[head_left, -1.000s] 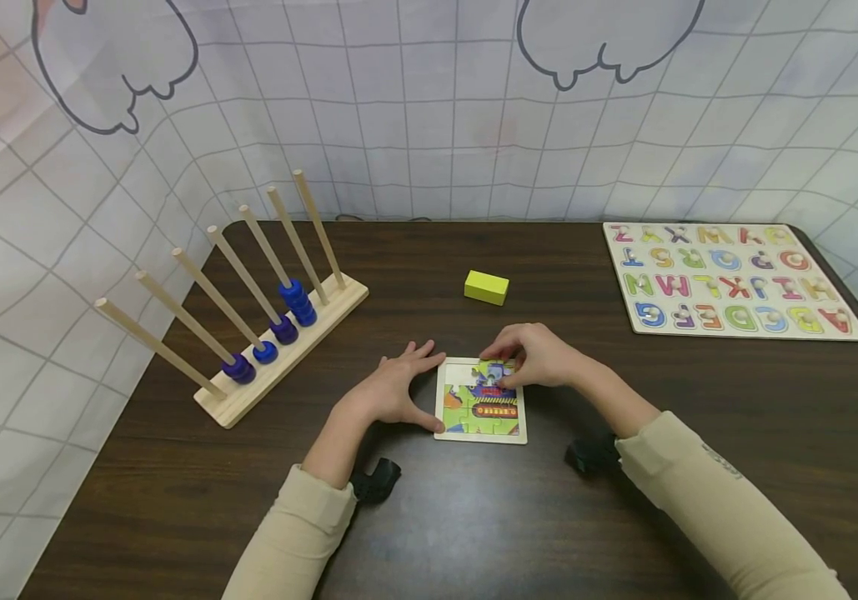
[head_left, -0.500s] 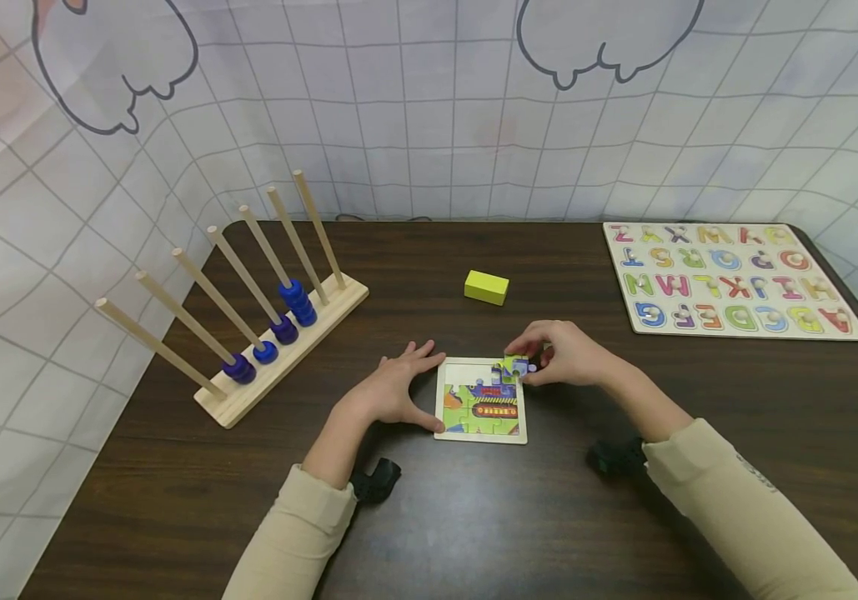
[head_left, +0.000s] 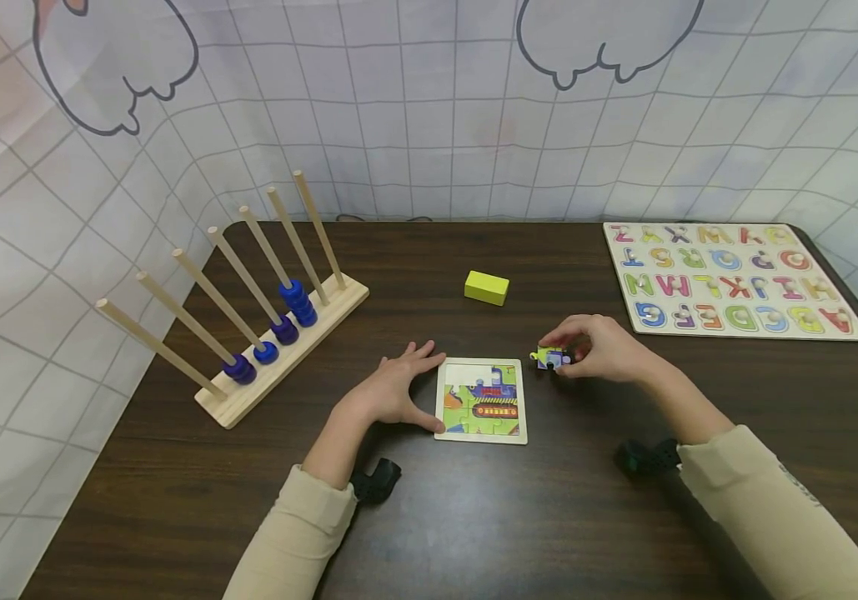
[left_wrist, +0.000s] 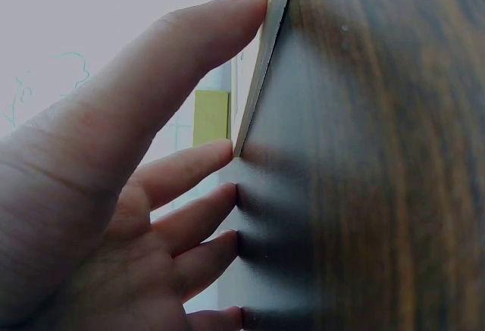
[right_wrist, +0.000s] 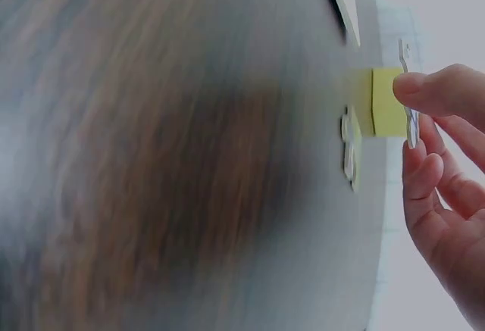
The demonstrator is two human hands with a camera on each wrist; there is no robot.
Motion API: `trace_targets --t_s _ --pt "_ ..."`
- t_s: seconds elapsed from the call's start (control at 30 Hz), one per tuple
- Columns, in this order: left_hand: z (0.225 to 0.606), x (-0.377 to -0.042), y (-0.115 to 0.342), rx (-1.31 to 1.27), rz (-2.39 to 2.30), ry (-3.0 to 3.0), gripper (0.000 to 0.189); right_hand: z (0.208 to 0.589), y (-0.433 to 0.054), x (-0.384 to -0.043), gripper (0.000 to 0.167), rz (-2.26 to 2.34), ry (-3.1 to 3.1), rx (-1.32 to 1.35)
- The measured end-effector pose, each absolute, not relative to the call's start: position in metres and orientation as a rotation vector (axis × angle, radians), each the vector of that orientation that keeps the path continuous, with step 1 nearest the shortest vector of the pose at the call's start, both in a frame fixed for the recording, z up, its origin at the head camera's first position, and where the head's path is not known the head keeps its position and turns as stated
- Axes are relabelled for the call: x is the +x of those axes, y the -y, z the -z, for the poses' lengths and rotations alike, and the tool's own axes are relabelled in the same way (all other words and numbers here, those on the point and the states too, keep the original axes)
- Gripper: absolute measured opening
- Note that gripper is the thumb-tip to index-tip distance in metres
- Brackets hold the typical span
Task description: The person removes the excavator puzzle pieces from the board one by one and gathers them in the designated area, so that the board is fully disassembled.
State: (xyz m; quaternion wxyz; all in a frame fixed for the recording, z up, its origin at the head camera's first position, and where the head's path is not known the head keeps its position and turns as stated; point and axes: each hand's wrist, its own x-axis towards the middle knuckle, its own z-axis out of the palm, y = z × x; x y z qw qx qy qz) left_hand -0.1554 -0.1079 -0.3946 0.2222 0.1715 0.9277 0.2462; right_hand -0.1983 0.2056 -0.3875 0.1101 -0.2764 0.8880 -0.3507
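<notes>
A square jigsaw puzzle (head_left: 483, 421) in a pale frame shows a purple and red digger on green, with a white bare patch at its upper left. My left hand (head_left: 391, 392) is spread at its left side; the thumb touches the lower left corner and the index fingertip the upper left. In the left wrist view the thumb lies on the frame's edge (left_wrist: 263, 58). My right hand (head_left: 604, 354), right of the frame, pinches a green and purple puzzle piece (head_left: 551, 358) between thumb and fingers. Another puzzle piece (right_wrist: 348, 149) lies on the table in the right wrist view.
A yellow block (head_left: 486, 287) sits behind the puzzle. At the left stands a wooden peg rack (head_left: 286, 354) with blue and purple rings. An alphabet board (head_left: 736, 279) lies at the back right. A grid-patterned curtain (head_left: 429, 125) hangs behind the dark table (head_left: 466, 517).
My right hand has lifted the pinched piece off the puzzle's top right and moved it right, beyond the frame, uncovering the digger's upper part. My left hand has stayed still.
</notes>
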Motion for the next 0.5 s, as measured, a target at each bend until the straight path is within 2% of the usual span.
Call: trace_targets --t_s 0.5 --pt "0.394 -0.155 0.109 0.484 -0.681 -2.568 0.096 0.390 -0.234 -0.200 0.031 0.996 -2.651 -0.718"
